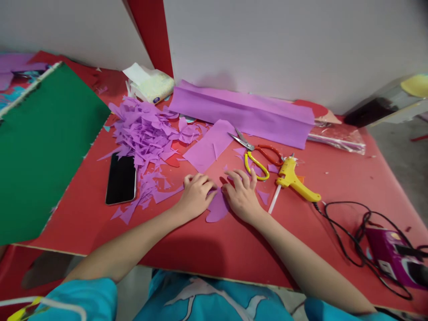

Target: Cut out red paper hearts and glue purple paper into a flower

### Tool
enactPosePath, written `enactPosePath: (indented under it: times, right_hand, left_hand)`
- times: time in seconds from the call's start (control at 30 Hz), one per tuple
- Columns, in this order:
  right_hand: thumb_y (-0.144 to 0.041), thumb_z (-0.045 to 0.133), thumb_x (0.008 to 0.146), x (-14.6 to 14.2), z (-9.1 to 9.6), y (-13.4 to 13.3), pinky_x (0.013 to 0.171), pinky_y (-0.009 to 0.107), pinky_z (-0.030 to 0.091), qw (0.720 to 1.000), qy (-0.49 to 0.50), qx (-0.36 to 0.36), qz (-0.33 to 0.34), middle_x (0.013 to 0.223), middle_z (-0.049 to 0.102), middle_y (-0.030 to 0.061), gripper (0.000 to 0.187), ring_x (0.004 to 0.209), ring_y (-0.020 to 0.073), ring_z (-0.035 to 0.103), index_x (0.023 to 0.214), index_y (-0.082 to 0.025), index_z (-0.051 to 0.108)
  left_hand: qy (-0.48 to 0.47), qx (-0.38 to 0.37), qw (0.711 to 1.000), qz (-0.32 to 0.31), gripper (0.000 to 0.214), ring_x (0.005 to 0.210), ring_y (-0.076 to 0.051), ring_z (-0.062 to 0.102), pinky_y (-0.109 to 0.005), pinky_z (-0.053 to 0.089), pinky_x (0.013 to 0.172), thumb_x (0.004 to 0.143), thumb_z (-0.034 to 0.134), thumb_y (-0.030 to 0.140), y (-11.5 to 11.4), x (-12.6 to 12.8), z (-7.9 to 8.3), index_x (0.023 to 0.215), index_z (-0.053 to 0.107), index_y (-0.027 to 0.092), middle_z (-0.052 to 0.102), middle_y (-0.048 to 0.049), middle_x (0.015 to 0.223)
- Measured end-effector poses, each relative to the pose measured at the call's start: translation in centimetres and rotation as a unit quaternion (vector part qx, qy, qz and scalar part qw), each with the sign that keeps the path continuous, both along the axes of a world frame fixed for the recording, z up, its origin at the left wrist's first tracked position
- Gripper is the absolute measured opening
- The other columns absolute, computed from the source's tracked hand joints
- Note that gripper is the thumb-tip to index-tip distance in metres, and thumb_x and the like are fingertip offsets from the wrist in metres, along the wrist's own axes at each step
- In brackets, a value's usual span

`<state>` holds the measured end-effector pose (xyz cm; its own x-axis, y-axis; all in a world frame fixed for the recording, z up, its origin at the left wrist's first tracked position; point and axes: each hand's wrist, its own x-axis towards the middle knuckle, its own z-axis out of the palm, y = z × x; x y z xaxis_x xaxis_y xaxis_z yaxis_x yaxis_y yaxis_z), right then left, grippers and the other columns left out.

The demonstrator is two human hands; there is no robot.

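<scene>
Both of my hands rest on the red table (214, 249) over a small cut piece of purple paper (217, 209). My left hand (196, 196) lies on its left edge with the fingers curled down onto the paper. On the right edge sits my right hand (241, 192), fingers bent and pressing. The two hands almost touch. Part of the purple piece is hidden under them.
A heap of purple paper scraps (147, 133) and a black phone (121, 179) lie to the left. Scissors (256, 154) and a yellow glue gun (296, 180) lie just right of my hands. A folded purple sheet (240, 111), a green sheet (40, 147), tissues (152, 84) and a cabled purple device (391, 256) surround them.
</scene>
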<state>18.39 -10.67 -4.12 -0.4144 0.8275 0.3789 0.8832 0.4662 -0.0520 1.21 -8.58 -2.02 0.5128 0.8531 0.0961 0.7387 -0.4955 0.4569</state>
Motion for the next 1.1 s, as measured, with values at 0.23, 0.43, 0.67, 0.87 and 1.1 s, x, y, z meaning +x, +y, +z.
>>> enactPosePath:
  times: [0.23, 0.43, 0.67, 0.87, 1.1]
  right_hand:
    - [-0.015, 0.046, 0.085, 0.2, 0.3, 0.0, 0.102, 0.057, 0.017, 1.000, -0.019, 0.002, 0.015, 0.120, 0.054, 0.0097, 0.016, 0.114, 0.0262, 0.038, 0.086, -0.018, 0.061]
    - [-0.014, 0.045, 0.086, 0.2, 0.0, -0.1, 0.103, 0.056, 0.015, 1.000, -0.012, -0.013, 0.003, 0.118, 0.054, 0.0085, 0.015, 0.114, 0.0251, 0.037, 0.087, -0.017, 0.060]
    - [-0.018, 0.047, 0.086, 0.4, -0.4, 0.0, 0.102, 0.054, 0.016, 1.000, 0.019, -0.002, -0.001, 0.113, 0.055, 0.0086, 0.013, 0.110, 0.0247, 0.039, 0.082, -0.017, 0.060]
    - [-0.020, 0.048, 0.085, 0.4, -0.5, 0.1, 0.102, 0.053, 0.018, 0.999, 0.035, -0.008, -0.004, 0.113, 0.055, 0.0082, 0.012, 0.110, 0.0247, 0.039, 0.082, -0.017, 0.060]
    - [-0.021, 0.050, 0.085, 0.4, -0.6, 0.2, 0.102, 0.054, 0.018, 0.999, 0.041, -0.007, -0.006, 0.111, 0.055, 0.0082, 0.011, 0.109, 0.0247, 0.040, 0.081, -0.017, 0.060]
  left_hand:
    - [0.008, -0.009, 1.000, -0.011, 0.012, 0.097, -0.021, 0.051, -0.041, 0.026, 0.081, 0.084, 0.052, 0.023, 0.4, 1.1, 0.5, 0.084, 0.063, 0.020, 0.064, -0.0042, 0.093]
    - [0.014, -0.023, 1.000, 0.005, 0.011, 0.094, -0.021, 0.052, -0.042, 0.025, 0.082, 0.084, 0.054, 0.023, 0.3, 1.3, 0.2, 0.082, 0.065, 0.021, 0.064, -0.0028, 0.089]
    - [0.004, 0.030, 1.000, -0.004, 0.009, 0.092, -0.019, 0.053, -0.039, 0.025, 0.082, 0.083, 0.055, 0.021, 0.4, 0.7, -0.7, 0.080, 0.063, 0.019, 0.065, -0.0015, 0.088]
    - [-0.022, 0.103, 0.994, -0.023, 0.014, 0.092, -0.018, 0.053, -0.040, 0.024, 0.085, 0.086, 0.052, 0.024, 0.0, 0.8, -0.7, 0.079, 0.063, 0.020, 0.065, -0.0024, 0.090]
    - [-0.018, 0.070, 0.997, -0.014, 0.012, 0.090, -0.018, 0.053, -0.039, 0.024, 0.082, 0.086, 0.051, 0.022, -0.2, 1.1, -1.2, 0.085, 0.063, 0.019, 0.065, -0.0027, 0.089]
